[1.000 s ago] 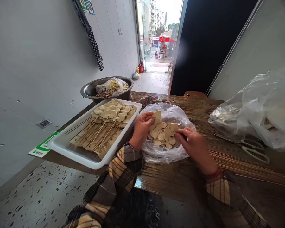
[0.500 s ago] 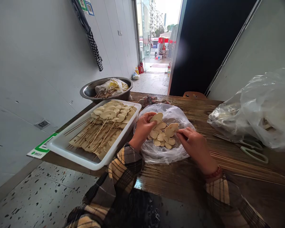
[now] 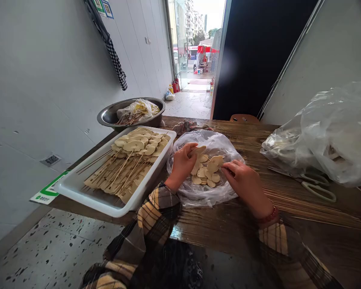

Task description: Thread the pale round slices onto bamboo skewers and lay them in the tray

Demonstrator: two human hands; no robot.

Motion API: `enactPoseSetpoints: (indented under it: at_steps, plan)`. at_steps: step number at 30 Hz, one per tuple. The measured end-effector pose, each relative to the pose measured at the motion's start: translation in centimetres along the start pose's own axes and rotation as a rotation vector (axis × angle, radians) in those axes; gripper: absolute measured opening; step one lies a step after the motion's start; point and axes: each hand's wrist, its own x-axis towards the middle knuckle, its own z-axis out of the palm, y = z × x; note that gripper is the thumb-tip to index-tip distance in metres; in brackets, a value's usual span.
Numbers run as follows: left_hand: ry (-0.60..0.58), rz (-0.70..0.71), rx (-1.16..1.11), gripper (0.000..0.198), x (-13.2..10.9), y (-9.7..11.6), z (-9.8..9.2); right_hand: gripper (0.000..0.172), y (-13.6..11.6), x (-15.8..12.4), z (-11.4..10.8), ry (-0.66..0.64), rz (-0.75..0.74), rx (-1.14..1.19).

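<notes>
My left hand (image 3: 183, 164) pinches a thin pale slice (image 3: 199, 150), now seen nearly edge-on, above an opened plastic bag (image 3: 209, 198). Closed around the end of a thin skewer, my right hand (image 3: 246, 182) holds it with pale slices (image 3: 214, 163) threaded on its tip; most of the stick is hidden by my fingers. Loose round slices (image 3: 205, 175) lie in the bag below both hands. To the left, a white tray (image 3: 90, 203) bears a pile of skewered slices (image 3: 120, 172), their sticks pointing toward the near left.
A metal basin (image 3: 106, 116) with bagged skewers stands behind the tray. At right lie scissors (image 3: 320, 190) and a large clear plastic bag (image 3: 327, 136). A crumpled cloth (image 3: 189, 127) rests at the table's far edge. A printed green-and-white sign (image 3: 48, 192) sticks out under the tray.
The slice in my left hand has turned from showing its flat face to nearly edge-on. My right hand and its skewer stay almost in place; the whole view has shifted slightly.
</notes>
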Motion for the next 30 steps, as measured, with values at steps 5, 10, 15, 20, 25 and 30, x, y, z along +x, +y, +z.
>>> enactPoseSetpoints:
  at_steps: [5, 10, 15, 20, 25, 30]
  plan:
    - [0.015, 0.026, 0.094, 0.038, 0.0, 0.4, -0.1, 0.019, -0.1, 0.1, -0.1, -0.024, 0.010, 0.013]
    - [0.007, 0.047, 0.193, 0.040, -0.1, 0.8, 0.0, 0.019, -0.3, 0.1, -0.2, -0.034, 0.009, 0.008]
    - [-0.007, 0.025, 0.148, 0.043, -0.3, 1.1, 0.3, 0.020, -0.3, 0.1, 0.0, -0.038, 0.002, 0.004]
    - [0.001, -0.002, 0.011, 0.043, -0.5, 1.0, 0.6, 0.021, -0.1, 0.1, 0.3, -0.029, -0.008, 0.010]
    - [0.036, -0.112, -0.156, 0.036, -0.2, -0.1, 0.6, 0.022, -0.1, 0.1, 0.3, 0.001, -0.001, 0.082]
    - [0.018, -0.295, -0.496, 0.038, -0.2, 0.0, 0.3, 0.023, 0.2, 0.0, 0.5, 0.019, -0.017, 0.172]
